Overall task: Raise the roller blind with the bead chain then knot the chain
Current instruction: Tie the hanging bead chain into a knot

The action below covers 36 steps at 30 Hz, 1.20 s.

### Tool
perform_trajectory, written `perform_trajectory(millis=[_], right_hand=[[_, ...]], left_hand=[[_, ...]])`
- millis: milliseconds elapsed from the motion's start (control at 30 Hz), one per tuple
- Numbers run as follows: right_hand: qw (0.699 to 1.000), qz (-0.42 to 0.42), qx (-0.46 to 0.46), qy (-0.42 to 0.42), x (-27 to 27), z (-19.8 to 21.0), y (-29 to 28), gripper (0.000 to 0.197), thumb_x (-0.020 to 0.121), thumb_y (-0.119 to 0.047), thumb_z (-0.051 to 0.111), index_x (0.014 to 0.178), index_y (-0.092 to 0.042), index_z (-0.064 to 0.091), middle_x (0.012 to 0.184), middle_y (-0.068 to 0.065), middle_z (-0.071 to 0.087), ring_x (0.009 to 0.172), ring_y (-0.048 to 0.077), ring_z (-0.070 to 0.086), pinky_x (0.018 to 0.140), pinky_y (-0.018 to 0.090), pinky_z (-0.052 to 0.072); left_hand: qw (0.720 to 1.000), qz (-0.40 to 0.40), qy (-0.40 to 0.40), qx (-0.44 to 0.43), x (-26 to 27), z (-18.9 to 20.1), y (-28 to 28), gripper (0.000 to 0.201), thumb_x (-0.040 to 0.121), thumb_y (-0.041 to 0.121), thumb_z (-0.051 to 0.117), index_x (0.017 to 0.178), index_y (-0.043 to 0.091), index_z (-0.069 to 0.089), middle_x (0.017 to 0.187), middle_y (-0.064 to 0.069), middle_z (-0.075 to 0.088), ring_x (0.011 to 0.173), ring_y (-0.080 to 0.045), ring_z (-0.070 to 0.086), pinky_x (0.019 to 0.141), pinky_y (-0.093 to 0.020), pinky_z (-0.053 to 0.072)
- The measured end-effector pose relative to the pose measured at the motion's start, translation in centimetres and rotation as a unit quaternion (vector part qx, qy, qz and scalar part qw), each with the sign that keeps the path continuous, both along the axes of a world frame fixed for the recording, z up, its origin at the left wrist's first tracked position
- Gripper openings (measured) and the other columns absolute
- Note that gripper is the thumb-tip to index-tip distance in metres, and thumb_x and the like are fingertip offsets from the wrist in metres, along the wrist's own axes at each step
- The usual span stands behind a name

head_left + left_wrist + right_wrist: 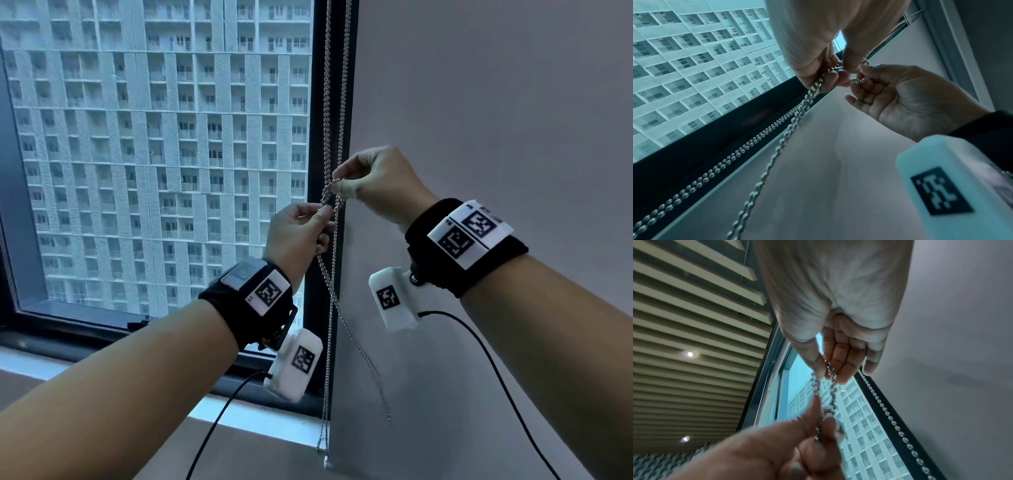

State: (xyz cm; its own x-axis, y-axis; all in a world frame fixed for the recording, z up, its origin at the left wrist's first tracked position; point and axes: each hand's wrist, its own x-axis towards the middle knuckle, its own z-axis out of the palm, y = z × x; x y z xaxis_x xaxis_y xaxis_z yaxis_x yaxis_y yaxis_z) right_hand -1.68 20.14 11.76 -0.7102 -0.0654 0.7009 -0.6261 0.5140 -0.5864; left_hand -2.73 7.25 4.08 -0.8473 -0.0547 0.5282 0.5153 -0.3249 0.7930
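Bead chain (329, 102) is hanging along the window frame (313, 240), right of the glass. Right hand (376, 186) is pinching a small loop; left hand (296, 233) is pinching the doubled strands just below. Advice: be keeping tension, feeding the slack through, cinching slowly.

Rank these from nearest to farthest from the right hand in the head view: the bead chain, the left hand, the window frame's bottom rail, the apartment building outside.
1. bead chain: pinched in the right hand.
2. left hand: just below-left, also pinching the chain.
3. window frame's bottom rail: low, far left.
4. apartment building: outside, beyond the glass.
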Motion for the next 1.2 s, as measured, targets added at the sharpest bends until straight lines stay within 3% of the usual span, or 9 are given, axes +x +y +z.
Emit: perform_trajectory(millis=[200, 433, 567, 700, 1033, 1200], right_hand=[[0.999, 0.032, 0.023, -0.012, 1.0, 0.9, 0.2, 0.017, 0.077, 0.004, 0.073, 0.087, -0.010, 0.071, 0.082, 0.010, 0.073, 0.069, 0.012, 0.064, 0.068, 0.023, 0.051], [0.998, 0.004, 0.027, 0.060, 0.5, 0.7, 0.1, 0.025, 0.070, -0.005, 0.085, 0.080, -0.020, 0.068, 0.075, 0.003, 0.073, 0.068, 0.013, 0.069, 0.069, 0.027, 0.058], [0.996, 0.012, 0.019, 0.084, 0.3, 0.6, 0.1, 0.031, 0.066, -0.004, 0.087, 0.075, -0.024, 0.064, 0.073, 0.001, 0.070, 0.066, 0.012, 0.066, 0.066, 0.024, 0.056], [0.996, 0.014, 0.020, 0.090, 0.1, 0.2, 0.0, 0.033, 0.064, -0.001, 0.087, 0.072, -0.023, 0.063, 0.074, 0.001, 0.070, 0.067, 0.012, 0.064, 0.068, 0.025, 0.058], [0.999, 0.013, -0.019, 0.032, -0.5, -0.6, 0.1, 0.033, 0.066, -0.009, 0.089, 0.077, -0.018, 0.060, 0.071, 0.002, 0.068, 0.059, 0.011, 0.062, 0.059, 0.024, 0.052], [0.994, 0.047, 0.028, -0.091, -0.5, -1.2, 0.1, 0.033, 0.069, -0.014, 0.088, 0.085, 0.004, 0.066, 0.068, 0.009, 0.064, 0.057, 0.016, 0.058, 0.056, 0.030, 0.050]], left_hand=[[1.000, 0.007, 0.005, 0.002, 0.1, -1.7, 0.6, 0.011, 0.089, 0.009, 0.060, 0.086, 0.006, 0.050, 0.065, -0.009, 0.064, 0.043, -0.008, 0.047, 0.045, -0.020, 0.037], [0.999, -0.020, 0.020, -0.017, 0.6, -2.4, 1.0, 0.014, 0.093, 0.011, 0.055, 0.080, 0.009, 0.060, 0.056, -0.006, 0.059, 0.044, -0.012, 0.036, 0.046, -0.022, 0.029], [0.999, -0.016, 0.022, -0.023, 0.9, -3.0, 1.2, 0.018, 0.094, 0.016, 0.053, 0.094, 0.005, 0.067, 0.055, -0.004, 0.046, 0.042, -0.006, 0.036, 0.042, -0.018, 0.026], [0.998, -0.010, 0.011, -0.057, 0.8, -4.0, 1.1, 0.017, 0.093, 0.018, 0.055, 0.090, 0.008, 0.069, 0.053, -0.002, 0.050, 0.042, -0.007, 0.038, 0.042, -0.019, 0.027], [0.997, -0.037, -0.007, -0.067, 0.8, -5.0, 0.9, 0.021, 0.094, 0.015, 0.053, 0.093, -0.002, 0.066, 0.056, -0.007, 0.061, 0.046, -0.019, 0.046, 0.049, -0.028, 0.041], [0.997, -0.045, -0.011, -0.065, 0.8, -5.1, 0.9, 0.020, 0.095, 0.015, 0.053, 0.093, 0.000, 0.065, 0.056, -0.006, 0.063, 0.047, -0.018, 0.051, 0.054, -0.031, 0.048]])
